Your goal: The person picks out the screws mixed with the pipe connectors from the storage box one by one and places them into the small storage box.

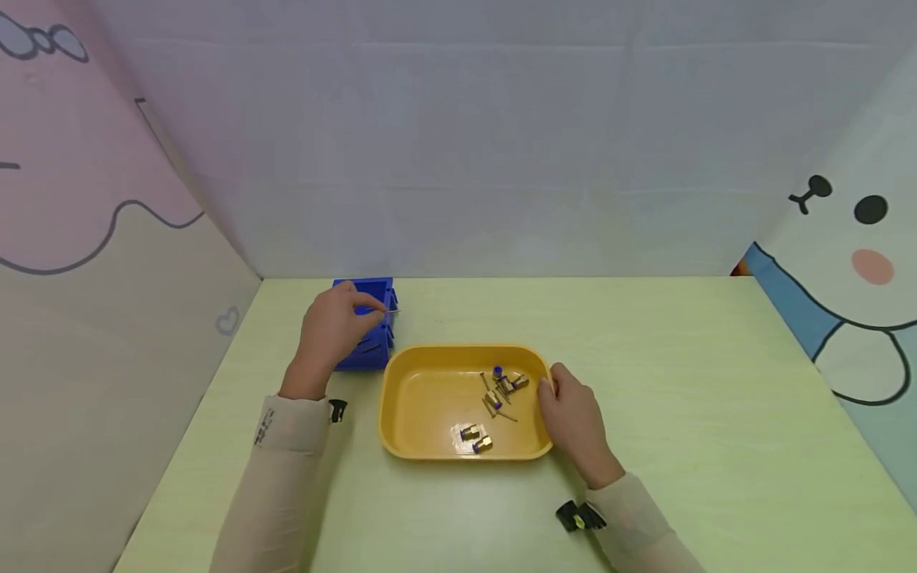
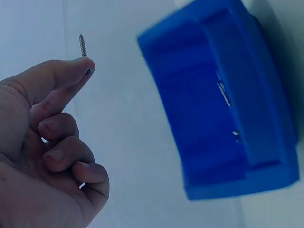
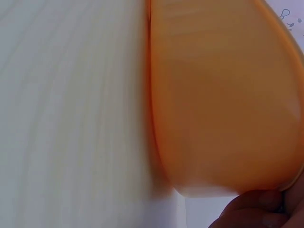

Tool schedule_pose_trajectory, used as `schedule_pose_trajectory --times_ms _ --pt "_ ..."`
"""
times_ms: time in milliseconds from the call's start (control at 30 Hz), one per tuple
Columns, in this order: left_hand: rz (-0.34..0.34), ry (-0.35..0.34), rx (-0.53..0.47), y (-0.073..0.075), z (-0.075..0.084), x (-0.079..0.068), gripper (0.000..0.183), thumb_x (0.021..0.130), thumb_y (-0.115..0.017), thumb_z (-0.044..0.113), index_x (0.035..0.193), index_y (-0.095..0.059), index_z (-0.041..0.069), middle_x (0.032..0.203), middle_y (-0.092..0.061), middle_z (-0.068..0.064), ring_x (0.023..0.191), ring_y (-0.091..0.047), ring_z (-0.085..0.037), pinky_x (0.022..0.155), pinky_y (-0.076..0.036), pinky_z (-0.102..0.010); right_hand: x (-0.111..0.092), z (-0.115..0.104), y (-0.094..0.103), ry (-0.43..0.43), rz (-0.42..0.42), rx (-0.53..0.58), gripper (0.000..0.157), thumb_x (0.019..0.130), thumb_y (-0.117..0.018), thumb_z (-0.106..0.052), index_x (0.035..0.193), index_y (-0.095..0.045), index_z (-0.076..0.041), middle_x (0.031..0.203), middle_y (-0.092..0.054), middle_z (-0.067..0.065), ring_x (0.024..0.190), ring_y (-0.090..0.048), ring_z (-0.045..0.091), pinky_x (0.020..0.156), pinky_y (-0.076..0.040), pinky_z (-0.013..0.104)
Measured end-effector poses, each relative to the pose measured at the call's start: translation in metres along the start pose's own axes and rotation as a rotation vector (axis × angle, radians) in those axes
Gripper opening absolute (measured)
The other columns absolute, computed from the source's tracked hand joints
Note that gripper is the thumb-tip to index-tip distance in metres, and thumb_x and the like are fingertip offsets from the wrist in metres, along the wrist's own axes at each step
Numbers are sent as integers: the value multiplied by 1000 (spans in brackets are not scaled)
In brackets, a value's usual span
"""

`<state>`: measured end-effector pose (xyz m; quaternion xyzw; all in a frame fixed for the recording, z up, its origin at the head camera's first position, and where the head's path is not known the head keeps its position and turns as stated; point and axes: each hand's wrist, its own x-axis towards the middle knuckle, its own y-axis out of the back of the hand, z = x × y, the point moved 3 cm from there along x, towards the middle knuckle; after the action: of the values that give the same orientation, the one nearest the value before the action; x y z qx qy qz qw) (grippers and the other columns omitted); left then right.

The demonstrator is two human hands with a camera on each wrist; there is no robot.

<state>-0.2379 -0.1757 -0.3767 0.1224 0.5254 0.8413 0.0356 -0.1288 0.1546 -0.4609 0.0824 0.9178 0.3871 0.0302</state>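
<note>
My left hand (image 1: 333,330) pinches a small screw (image 2: 83,46) between thumb and index finger, above the blue bin (image 1: 365,362). In the left wrist view the screw's threaded end points up, and its other fingers curl loosely. A few thin metal pieces (image 2: 224,94) lie inside the bin. My right hand (image 1: 575,415) grips the right rim of the yellow tray (image 1: 430,451), thumb over the edge. In the tray, toward its right side, lie several brass fittings (image 1: 470,432) with blue ends and several screws (image 1: 507,416). The right wrist view shows the tray's outer wall (image 3: 228,95).
The blue bin stands at the table's back left, close to the tray's upper left corner. The pale green table (image 1: 680,382) meets a white cloth wall (image 1: 458,159) at the back. Printed cartoon panels (image 1: 852,239) stand at both sides.
</note>
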Motion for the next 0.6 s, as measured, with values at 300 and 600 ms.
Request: schedule_pose_trajectory --times_ms 300,600 --pt "31 183 44 -3 -35 2 21 93 -68 30 105 -81 18 109 -62 -15 82 -58 -32 54 -46 -36 0 1 0 -3 -6 17 24 101 -50 -20 80 -45 -10 61 -39 2 49 -42 17 45 -31 27" --pt "39 220 38 -5 -47 4 20 94 -69 28 104 -81 16 98 -60 -12 82 -54 -29 67 -46 -40 1 0 0 -1 -8 26 25 102 -50 -21 80 -46 -10 61 -39 2 49 -42 17 45 -31 27"
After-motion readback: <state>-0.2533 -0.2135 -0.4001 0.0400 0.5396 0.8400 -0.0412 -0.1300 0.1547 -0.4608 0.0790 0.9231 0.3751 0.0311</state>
